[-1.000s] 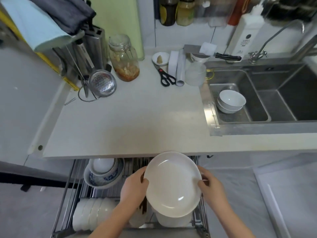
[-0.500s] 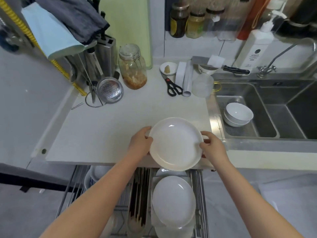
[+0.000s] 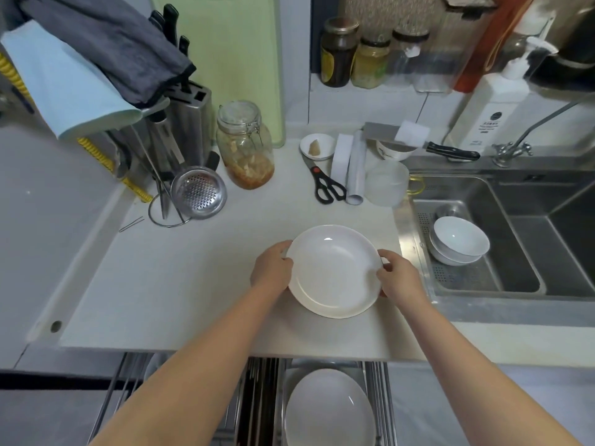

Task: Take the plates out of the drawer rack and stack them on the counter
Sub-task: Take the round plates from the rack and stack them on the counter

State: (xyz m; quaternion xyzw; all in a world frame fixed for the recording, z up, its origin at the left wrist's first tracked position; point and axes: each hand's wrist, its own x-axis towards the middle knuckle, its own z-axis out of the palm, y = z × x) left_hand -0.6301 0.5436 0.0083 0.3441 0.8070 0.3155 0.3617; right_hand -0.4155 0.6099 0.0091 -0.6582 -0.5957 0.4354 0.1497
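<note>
A white plate [image 3: 335, 272] lies flat over the white counter [image 3: 193, 278], near its front right part. My left hand [image 3: 272, 268] grips its left rim and my right hand [image 3: 397, 278] grips its right rim. I cannot tell whether the plate rests on the counter or hovers just above it. Below the counter edge the drawer rack [image 3: 376, 397] is pulled out, with another white plate [image 3: 328, 413] standing in it; my forearms hide part of the rack.
Beyond the plate lie black scissors [image 3: 326, 185], a foil roll [image 3: 355, 169] and a plastic cup [image 3: 384, 185]. A glass jar [image 3: 246, 146], strainer [image 3: 198, 191] and knife block [image 3: 190, 123] stand back left. The steel sink [image 3: 521, 246] on the right holds stacked white bowls [image 3: 458, 243].
Both hands lifted the plate out of the drawer rack, carried it up over the counter edge, and lowered it flat onto or just above the counter.
</note>
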